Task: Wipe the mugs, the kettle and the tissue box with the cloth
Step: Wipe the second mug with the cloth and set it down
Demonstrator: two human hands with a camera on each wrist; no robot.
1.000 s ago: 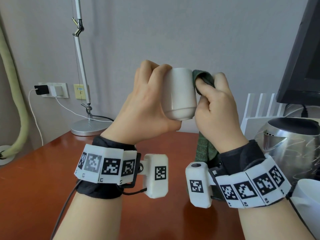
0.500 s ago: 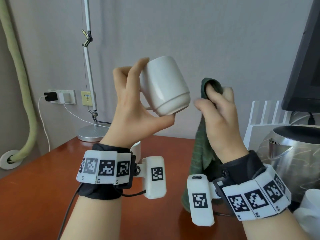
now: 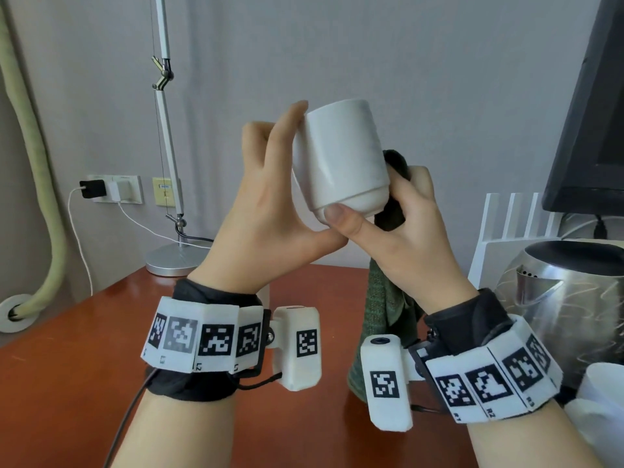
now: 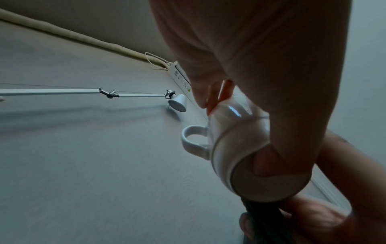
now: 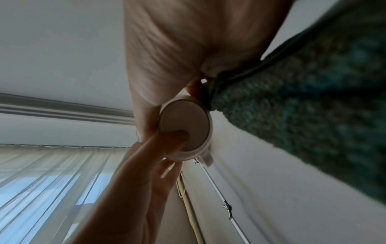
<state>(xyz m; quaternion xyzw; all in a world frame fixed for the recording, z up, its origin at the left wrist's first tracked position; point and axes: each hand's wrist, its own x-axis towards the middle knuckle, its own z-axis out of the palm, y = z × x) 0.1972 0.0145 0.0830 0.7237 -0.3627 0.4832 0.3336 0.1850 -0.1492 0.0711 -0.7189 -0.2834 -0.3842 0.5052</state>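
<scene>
Change, hands: half a second ago a gap separates the two hands; now the right hand (image 3: 410, 238) meets the left hand (image 3: 266, 214) at the mug's base.
Change, cloth: the green cloth (image 3: 388, 298), earlier held clear of the mug to its right, now lies against the mug's right wall.
Change, mug: the white mug (image 3: 339, 160) remains raised and tilted, base toward the camera; it sits slightly more upright than before.
Table: red-brown table (image 3: 67, 383) spans the near field, below both forearms.
Kettle: steel kettle (image 3: 567, 298) stands on the table at the right, well apart from the raised mug.
Second mug: a white mug rim (image 3: 601, 393) shows at the near right edge, just beside the kettle.
Lamp: desk lamp (image 3: 169, 163) stands at the far left of the table, against the wall.
Left hand pose: raised above the table, palm toward the mug; fingers reach up the left wall, thumb pressed on the flat base (image 5: 184, 125). It grips the mug.
Right hand pose: raised at the mug's right, fingers curled around the bunched cloth, thumb tip (image 3: 336, 212) touching the mug's lower rim. It grips the cloth, whose loose end hangs toward the table.
Mug handle: handle (image 4: 193, 140) points away from the palm, free of any finger.
</scene>
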